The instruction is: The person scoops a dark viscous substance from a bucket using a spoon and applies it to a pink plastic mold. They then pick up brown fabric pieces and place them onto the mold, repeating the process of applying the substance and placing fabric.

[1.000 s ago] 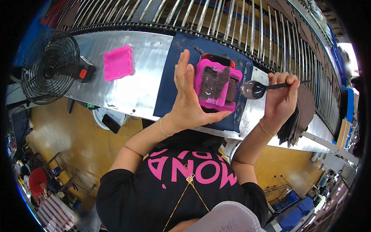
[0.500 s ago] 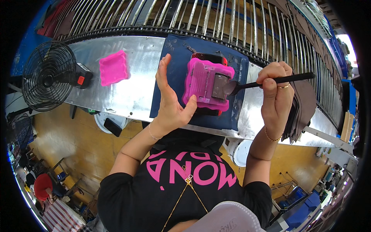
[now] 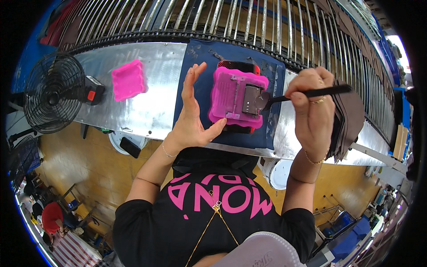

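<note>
My right hand (image 3: 311, 102) grips the handle of a black spoon (image 3: 327, 91). The spoon's bowl end meets a dark grey rectangular block (image 3: 251, 99) on the right part of a pink scalloped-edge tray (image 3: 225, 91). Grey smears mark the tray's floor. Beneath the tray, a red and black object (image 3: 240, 66) shows at its far and near sides. My left hand (image 3: 191, 122) is open beside the tray, fingers raised and apart; its thumb tip reaches the tray's near left edge, though contact is hard to tell.
A blue sheet (image 3: 187, 100) lies on the metal bench (image 3: 160, 89). Another pink tray (image 3: 128, 81) and a black fan (image 3: 55, 92) are to the left. Dark brown flat pieces (image 3: 351, 120) hang at the right. Metal rods (image 3: 213, 20) line the far side. A phone (image 3: 130, 147) rests below the bench.
My right hand and the spoon have shifted slightly left, bringing the spoon's end farther over the grey block. My left hand has moved a little left, still open.
</note>
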